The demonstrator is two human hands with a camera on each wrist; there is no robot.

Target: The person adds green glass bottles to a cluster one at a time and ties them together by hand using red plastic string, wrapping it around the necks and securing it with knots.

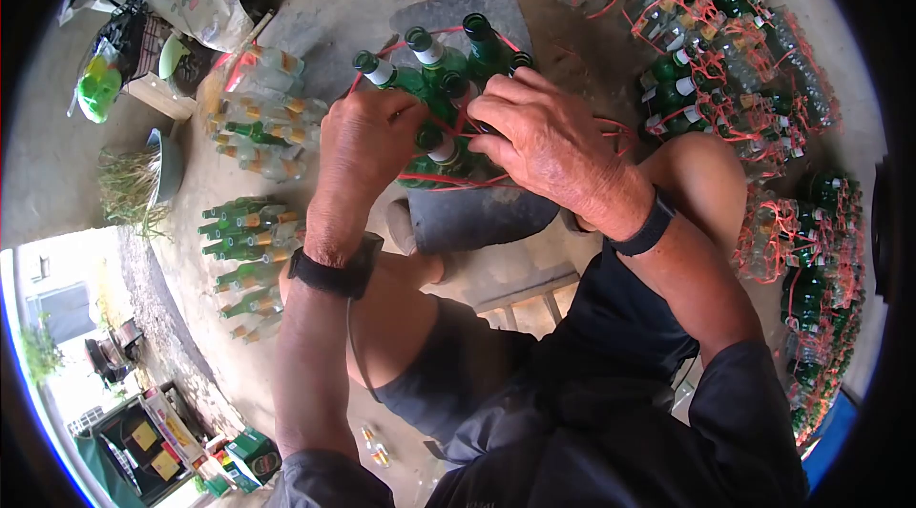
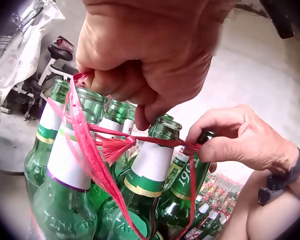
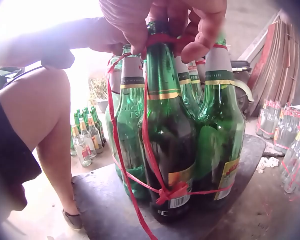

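Currently, the left hand (image 1: 372,141) has its fingers curled round red twine (image 2: 86,137) above the bottles (image 3: 171,120); the right hand (image 1: 553,141) pinches twine at one neck. The bottles, green, stand upright and close together on a dark slab (image 1: 487,222) before the person's knees. Twine also rings their bodies, knotted beside a label. Tied bundles (image 1: 706,50) stand on the floor to the right
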